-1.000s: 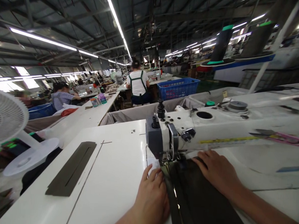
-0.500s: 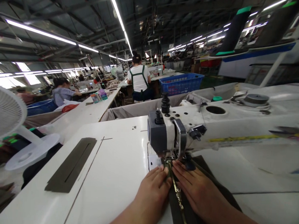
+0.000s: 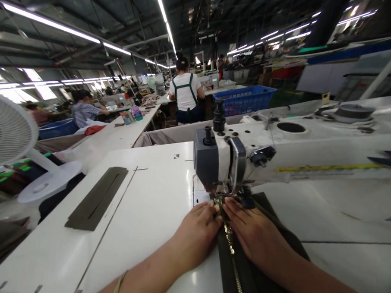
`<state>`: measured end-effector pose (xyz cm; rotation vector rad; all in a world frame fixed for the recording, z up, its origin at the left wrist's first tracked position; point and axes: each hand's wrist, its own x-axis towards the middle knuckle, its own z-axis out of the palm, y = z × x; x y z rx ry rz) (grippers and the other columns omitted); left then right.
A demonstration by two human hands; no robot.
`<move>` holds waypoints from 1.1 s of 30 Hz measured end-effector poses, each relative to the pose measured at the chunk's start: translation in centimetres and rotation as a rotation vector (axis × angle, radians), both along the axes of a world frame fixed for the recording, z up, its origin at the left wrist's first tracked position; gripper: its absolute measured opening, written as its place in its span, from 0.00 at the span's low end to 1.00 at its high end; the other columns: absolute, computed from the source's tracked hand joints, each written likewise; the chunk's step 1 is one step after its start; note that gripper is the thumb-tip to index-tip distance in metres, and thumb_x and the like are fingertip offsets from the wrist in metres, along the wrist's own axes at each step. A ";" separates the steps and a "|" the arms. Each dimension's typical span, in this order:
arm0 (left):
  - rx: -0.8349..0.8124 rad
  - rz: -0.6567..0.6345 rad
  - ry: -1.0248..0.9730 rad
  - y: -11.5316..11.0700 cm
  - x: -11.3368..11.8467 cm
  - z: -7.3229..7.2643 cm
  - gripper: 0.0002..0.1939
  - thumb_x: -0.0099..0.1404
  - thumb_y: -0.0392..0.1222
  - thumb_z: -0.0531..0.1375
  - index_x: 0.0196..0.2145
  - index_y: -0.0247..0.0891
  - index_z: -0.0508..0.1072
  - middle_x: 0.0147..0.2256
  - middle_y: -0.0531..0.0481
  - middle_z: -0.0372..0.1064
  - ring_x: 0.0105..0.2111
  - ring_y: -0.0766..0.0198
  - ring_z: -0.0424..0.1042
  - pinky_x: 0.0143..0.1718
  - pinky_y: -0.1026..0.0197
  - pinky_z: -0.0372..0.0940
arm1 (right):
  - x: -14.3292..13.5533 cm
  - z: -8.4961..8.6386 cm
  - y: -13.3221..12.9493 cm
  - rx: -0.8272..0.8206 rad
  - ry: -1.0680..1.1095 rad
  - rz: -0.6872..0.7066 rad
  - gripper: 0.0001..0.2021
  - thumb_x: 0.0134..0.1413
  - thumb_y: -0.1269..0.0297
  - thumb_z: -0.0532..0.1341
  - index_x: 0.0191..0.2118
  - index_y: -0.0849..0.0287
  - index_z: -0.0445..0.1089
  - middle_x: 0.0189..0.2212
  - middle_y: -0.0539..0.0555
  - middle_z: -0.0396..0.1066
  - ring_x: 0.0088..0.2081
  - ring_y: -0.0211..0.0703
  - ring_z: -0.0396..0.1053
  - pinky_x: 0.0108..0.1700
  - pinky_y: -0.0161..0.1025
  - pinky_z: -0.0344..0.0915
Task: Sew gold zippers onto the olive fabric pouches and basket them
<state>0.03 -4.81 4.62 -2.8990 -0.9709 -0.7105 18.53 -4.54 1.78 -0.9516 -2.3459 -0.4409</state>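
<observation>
Dark olive fabric [image 3: 238,269] with a gold-toothed zipper [image 3: 232,251] lies under the needle area of a white and grey sewing machine [image 3: 206,158]. On the fabric's left edge, close to the presser foot, my left hand [image 3: 200,233] has its fingers bent and pressed together. My right hand [image 3: 253,231] lies flat on the fabric to the right of the zipper, its fingertips just before the foot. The zipper runs between both hands toward me. A flat olive fabric piece with a dark slit line [image 3: 97,198] rests on the white table at left.
A white fan [image 3: 11,134] stands at the left edge. Scissors [image 3: 387,159] and a yellow tape [image 3: 327,168] are on the machine at right. Beyond are a blue basket [image 3: 246,99] and a seated person in a white shirt [image 3: 185,92].
The camera view has shifted, so the machine and table sit higher in the picture. Both hands remain beside the zipper at the foot, and more of the left forearm shows, with a band on it.
</observation>
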 end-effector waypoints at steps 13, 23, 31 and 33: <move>0.073 0.058 -0.046 -0.6 0.2 -0.9 0.07 0.62 0.33 0.55 0.39 0.33 0.70 0.38 0.43 0.70 0.42 0.57 0.70 0.45 0.55 0.68 | -0.1 1.4 -2.5 -0.207 0.146 0.027 0.10 0.58 0.68 0.50 0.30 0.58 0.67 0.35 0.57 0.72 0.36 0.43 0.70 0.38 0.41 0.70; 0.307 0.054 -0.081 -2.1 0.3 -2.0 0.15 0.71 0.33 0.45 0.34 0.33 0.71 0.38 0.46 0.73 0.40 0.62 0.72 0.48 0.57 0.67 | 0.0 -1.3 -2.7 0.029 -0.016 -0.028 0.18 0.52 0.75 0.49 0.46 0.72 0.69 0.49 0.65 0.67 0.50 0.49 0.66 0.46 0.41 0.69; 0.274 0.068 -0.038 -0.8 0.3 -1.8 0.13 0.70 0.33 0.47 0.35 0.32 0.71 0.38 0.44 0.72 0.41 0.61 0.71 0.48 0.55 0.67 | -0.4 -0.3 -1.2 0.032 -0.018 -0.024 0.19 0.52 0.77 0.46 0.43 0.73 0.71 0.44 0.65 0.71 0.43 0.49 0.71 0.42 0.42 0.72; 0.258 0.060 -0.058 -0.2 0.4 -1.5 0.15 0.70 0.34 0.46 0.35 0.32 0.71 0.37 0.44 0.72 0.40 0.61 0.72 0.47 0.55 0.67 | -0.5 0.0 -0.7 0.031 -0.004 -0.018 0.19 0.53 0.77 0.46 0.43 0.73 0.71 0.43 0.65 0.71 0.42 0.48 0.72 0.41 0.42 0.72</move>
